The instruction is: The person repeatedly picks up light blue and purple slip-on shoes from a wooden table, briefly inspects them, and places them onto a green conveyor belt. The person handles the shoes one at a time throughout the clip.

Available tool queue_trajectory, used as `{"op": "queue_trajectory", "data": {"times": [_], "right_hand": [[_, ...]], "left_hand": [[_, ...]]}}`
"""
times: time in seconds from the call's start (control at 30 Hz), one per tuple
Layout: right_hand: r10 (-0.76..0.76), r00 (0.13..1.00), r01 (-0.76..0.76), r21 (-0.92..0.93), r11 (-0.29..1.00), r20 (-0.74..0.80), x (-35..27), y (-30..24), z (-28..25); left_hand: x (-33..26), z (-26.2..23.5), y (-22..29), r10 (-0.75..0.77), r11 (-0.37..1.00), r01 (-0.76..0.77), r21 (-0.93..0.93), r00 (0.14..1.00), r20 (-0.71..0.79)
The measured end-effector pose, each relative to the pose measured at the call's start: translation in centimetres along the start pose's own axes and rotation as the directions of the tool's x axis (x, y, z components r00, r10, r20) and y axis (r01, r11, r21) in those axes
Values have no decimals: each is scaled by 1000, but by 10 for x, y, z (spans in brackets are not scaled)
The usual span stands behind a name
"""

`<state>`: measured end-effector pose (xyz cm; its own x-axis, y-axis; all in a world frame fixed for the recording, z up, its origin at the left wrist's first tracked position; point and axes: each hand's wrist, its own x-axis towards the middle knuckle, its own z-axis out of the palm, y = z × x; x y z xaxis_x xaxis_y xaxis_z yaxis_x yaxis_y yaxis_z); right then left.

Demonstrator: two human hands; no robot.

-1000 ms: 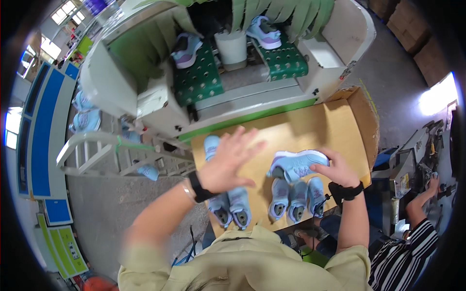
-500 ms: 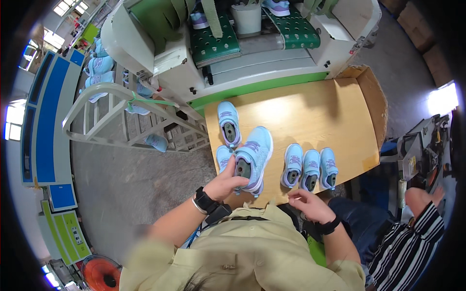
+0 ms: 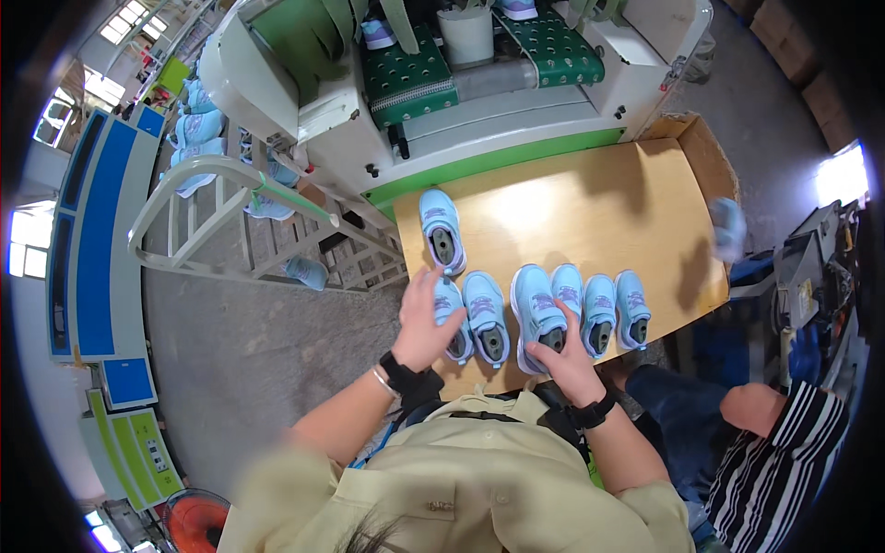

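Light blue sneakers with purple details and dark inserts stand on a wooden tabletop point(image 3: 590, 198). My right hand point(image 3: 573, 364) grips the heel end of one sneaker point(image 3: 536, 309), thumb on one side and fingers on the other. Beside it is a row of three more, partly hidden by my fingers at its near end; the rightmost is a sneaker point(image 3: 632, 309). My left hand point(image 3: 426, 323) is spread, thumb apart, at the heel of the left front sneaker point(image 3: 452, 315), holding nothing that I can see. Next to that stands another sneaker point(image 3: 485, 318). A single sneaker point(image 3: 442, 230) sits behind them.
Beyond the tabletop stands a white machine point(image 3: 498, 124) with green perforated belts point(image 3: 410, 78). On the left is a metal rack point(image 3: 198, 244) bearing sneakers. A cardboard side point(image 3: 708, 166) edges the right, where a blurred sneaker point(image 3: 727, 229) shows. A person in striped clothing point(image 3: 784, 461) is close at right.
The sneaker lifted in my left hand is out of it; my right hand has reached up and grips one at the right-hand row. A blurred sneaker has appeared at the far right.
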<state>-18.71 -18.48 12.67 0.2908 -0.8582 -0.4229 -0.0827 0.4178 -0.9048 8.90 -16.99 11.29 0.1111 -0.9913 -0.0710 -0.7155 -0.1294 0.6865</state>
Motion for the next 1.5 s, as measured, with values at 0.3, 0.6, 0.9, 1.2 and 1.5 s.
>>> {"op": "queue_trajectory", "data": {"times": [0.3,0.6,0.9,1.2,1.5], "right_hand": [[-505,862,425,-468,775,-53,183,24,50],[-529,840,368,-584,723,-125,197,-14,-19],[-416,905,99,-908,408,-88,281,-33,-108],[-82,961,216,-537,815,263,210,-32,-53],[-401,861,38,-747,664,-313,57,-10,-156]], "left_hand": [[-29,56,-77,-180,854,292,-430,943,281],[-20,16,-47,-190,908,326,-262,879,437],[-17,15,-54,-142,943,265,-200,866,478],[-15,17,-58,-123,965,218,-145,867,483],[13,-4,-3,-7,991,-43,125,927,376]]}}
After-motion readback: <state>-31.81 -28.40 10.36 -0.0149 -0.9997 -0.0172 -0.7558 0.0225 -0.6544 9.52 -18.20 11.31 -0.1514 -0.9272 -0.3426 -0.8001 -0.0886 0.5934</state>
